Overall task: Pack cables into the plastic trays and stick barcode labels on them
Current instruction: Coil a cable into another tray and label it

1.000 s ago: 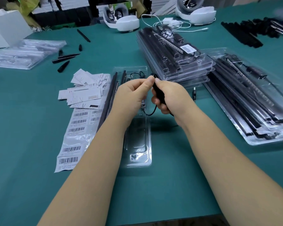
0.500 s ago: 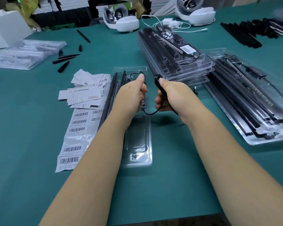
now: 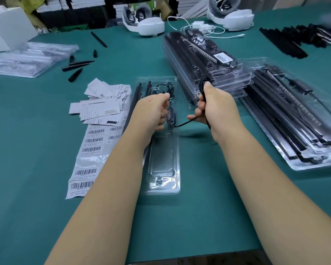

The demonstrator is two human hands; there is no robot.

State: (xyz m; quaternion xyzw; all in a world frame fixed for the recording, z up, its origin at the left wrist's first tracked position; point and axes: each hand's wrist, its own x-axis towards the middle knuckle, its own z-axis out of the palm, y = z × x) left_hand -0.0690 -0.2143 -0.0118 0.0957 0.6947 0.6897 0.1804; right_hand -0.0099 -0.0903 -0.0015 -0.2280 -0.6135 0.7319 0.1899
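Head view: right hand (image 3: 216,106) grips the coiled cable (image 3: 202,87), left hand (image 3: 151,109) pinches its inline controller (image 3: 170,116); plastic tray (image 3: 163,165) runs lengthwise away from the person

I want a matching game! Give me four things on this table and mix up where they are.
Things:
1. black cable
2. barcode labels
3. open plastic tray
4. white headset

Places:
A. far edge of the table
B. between the two forearms
C. gripped in the right hand
D. left of the left forearm

Pairs: 1-C, 2-D, 3-B, 4-A

packing workshop: stacked filled trays (image 3: 208,69), barcode sheets (image 3: 90,150).
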